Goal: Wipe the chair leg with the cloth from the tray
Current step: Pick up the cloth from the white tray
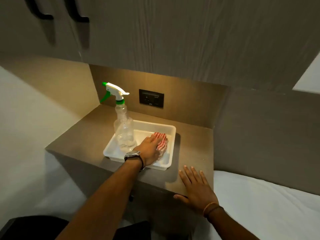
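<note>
Left hand (150, 149) lies on the red-and-white striped cloth (161, 142), fingers curled over it; whether the grip is closed on it cannot be told. Cloth sits in the right half of the white tray (170, 146). Clear spray bottle (123, 125) stands upright in the tray's left half. Right hand (195, 186) flat and released on the brown surface (83, 135), near its front edge. Black socket plate (151, 98) on back panel. White bed (268, 205) adjoins at right.

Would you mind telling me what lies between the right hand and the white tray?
In the head view, only bare brown countertop separates the right hand from the tray; nothing sits on that stretch.
</note>
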A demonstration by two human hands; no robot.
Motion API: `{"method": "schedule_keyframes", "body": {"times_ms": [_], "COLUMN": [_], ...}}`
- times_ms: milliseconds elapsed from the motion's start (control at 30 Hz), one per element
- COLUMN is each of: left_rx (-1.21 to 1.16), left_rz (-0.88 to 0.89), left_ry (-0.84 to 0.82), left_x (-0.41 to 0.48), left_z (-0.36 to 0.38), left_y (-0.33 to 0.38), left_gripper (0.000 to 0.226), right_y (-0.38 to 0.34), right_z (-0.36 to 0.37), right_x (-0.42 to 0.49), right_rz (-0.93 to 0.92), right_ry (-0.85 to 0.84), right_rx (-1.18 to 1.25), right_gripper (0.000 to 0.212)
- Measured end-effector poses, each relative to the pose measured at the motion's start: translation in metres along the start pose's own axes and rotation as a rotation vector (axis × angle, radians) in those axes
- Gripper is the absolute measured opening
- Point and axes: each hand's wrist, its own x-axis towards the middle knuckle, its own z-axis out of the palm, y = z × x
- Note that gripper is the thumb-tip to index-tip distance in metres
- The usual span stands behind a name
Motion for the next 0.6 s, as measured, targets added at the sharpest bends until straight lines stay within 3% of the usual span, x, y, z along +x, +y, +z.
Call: {"method": "schedule_keyframes", "body": {"times_ms": [233, 367, 467, 600], "left_rx": [0.206, 0.208, 0.336, 0.292], "left_rz": [-0.040, -0.047, 0.033, 0.113], "left_ry": [-0.225, -0.043, 0.019, 0.144], "left_x": [0.036, 0.038, 0.037, 0.024], "left_z": [0.021, 0.028, 0.024, 0.010], "left_y": [0.023, 0.023, 0.018, 0.011], "left_gripper": [0.066, 0.044, 0.045, 0.047], "right_y": [0.003, 0.005, 0.004, 0.006], "right_z": [0.008, 0.010, 0.010, 0.010], "right_x": [0.002, 0.003, 0.002, 0.001], "right_rz": [-0.026, -0.019, -0.013, -0.006], "right_ry": [0.066, 0.045, 0.032, 0.052], "right_rx": [0.009, 0.013, 0.000, -0.011], "right_gripper": [0.105, 0.106, 0.105, 0.103]}}
